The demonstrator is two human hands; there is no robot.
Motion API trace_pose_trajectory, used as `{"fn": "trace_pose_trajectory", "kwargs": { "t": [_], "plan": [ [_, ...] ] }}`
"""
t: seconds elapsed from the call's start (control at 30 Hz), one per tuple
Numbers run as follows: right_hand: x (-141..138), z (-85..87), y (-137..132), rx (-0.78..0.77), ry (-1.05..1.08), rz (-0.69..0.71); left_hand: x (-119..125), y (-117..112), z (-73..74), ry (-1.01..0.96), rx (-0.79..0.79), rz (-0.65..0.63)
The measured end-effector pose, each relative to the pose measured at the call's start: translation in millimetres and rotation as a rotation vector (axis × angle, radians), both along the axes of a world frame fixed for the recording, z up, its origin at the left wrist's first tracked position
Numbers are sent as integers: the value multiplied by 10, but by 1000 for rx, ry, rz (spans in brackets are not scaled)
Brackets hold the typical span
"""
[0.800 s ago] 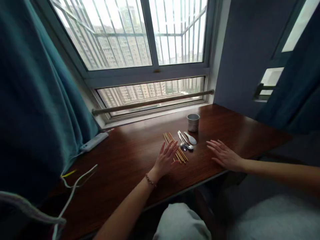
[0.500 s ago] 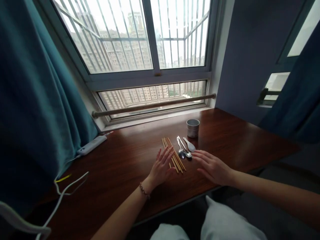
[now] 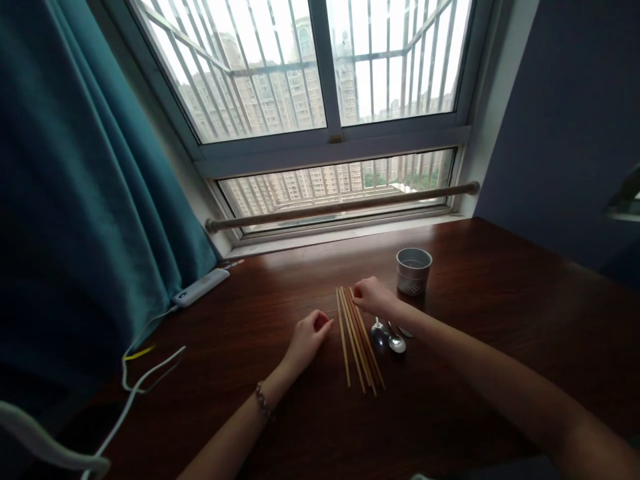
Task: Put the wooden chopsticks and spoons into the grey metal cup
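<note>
We face a window [image 3: 327, 73] with metal bars [image 3: 371, 57] outside and tall buildings [image 3: 295, 100] beyond. A horizontal rail [image 3: 345, 205] crosses its lower pane. At left we see a teal curtain [image 3: 120, 180], a long white device [image 3: 204, 287] and a white cord [image 3: 131, 390].

Chopsticks [image 3: 360, 340]: smooth wood, low sheen
Metal spoons [image 3: 397, 344]: polished, mirror-bright bowls
Cup [image 3: 414, 275]: dull grey metal, dotted lower wall
Counter [image 3: 280, 283]: dark wood grain, glossy near the window
Curtain [image 3: 125, 167]: matt, folded cloth
Corded block [image 3: 203, 289]: smooth white plastic
</note>
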State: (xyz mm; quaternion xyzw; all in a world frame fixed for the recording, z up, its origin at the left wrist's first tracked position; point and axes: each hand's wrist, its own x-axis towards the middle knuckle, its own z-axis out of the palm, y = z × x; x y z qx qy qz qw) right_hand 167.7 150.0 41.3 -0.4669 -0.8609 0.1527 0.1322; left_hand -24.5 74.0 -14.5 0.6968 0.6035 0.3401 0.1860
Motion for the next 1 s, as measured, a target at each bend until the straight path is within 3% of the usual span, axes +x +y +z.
{"fn": "trace_pose_trajectory", "kwargs": {
  "t": [0.13,0.23,0.37,0.5,0.63,0.73,1.0],
  "plan": [
    [-168,-46,202,-260,-175,-95,-39,349,18,66,-129,94],
    [-235,-60,273,-280,-189,-107,-4,604,149,191,-218,108],
    [-303,-28,369,-356,-185,-120,15,978,367,362,-428,28],
    [-372,-37,438,-413,-181,-153,-23,1256,332,361,-501,74],
    [-397,-104,458,-473,-173,-160,-77,1315,104,322,-486,73],
    [-377,-147,466,-520,-154,-182,-112,1285,13,265,-506,42],
    [-366,-252,407,-324,-171,-207,-62,1190,156,157,-661,-16]
  ]
}}
